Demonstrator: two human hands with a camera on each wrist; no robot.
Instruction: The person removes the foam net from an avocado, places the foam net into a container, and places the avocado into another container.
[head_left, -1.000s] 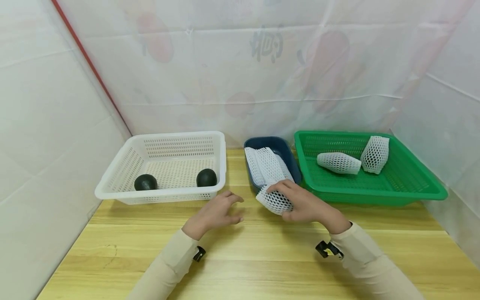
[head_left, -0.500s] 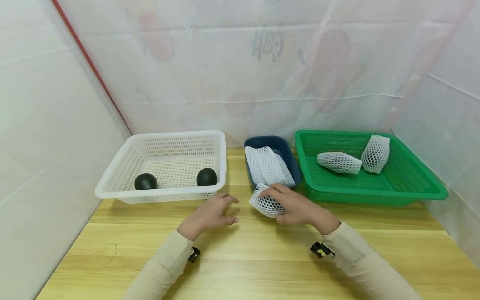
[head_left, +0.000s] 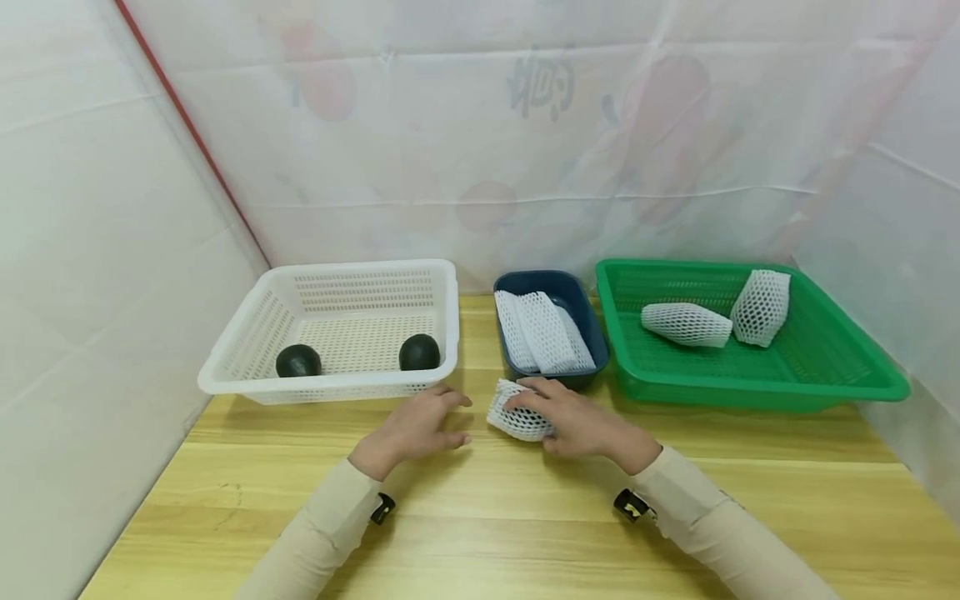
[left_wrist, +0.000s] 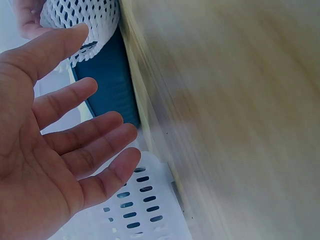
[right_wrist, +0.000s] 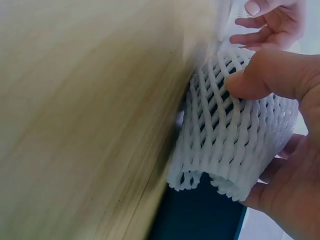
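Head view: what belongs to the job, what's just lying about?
Likely job: white foam-mesh sleeve in right hand; dark round objects; white plastic basket; green plastic basket; navy plastic bin; other white mesh sleeves.
Likely background: pale printed sheeting; red strip.

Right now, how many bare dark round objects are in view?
2, both in the white basket: one dark object toward its front left, another dark object toward its front right; the basket may hide more.

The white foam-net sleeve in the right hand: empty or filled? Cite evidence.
Filled: in the head view, the white foam-net sleeve looks rounded in the right hand, and dark shows through its mesh.
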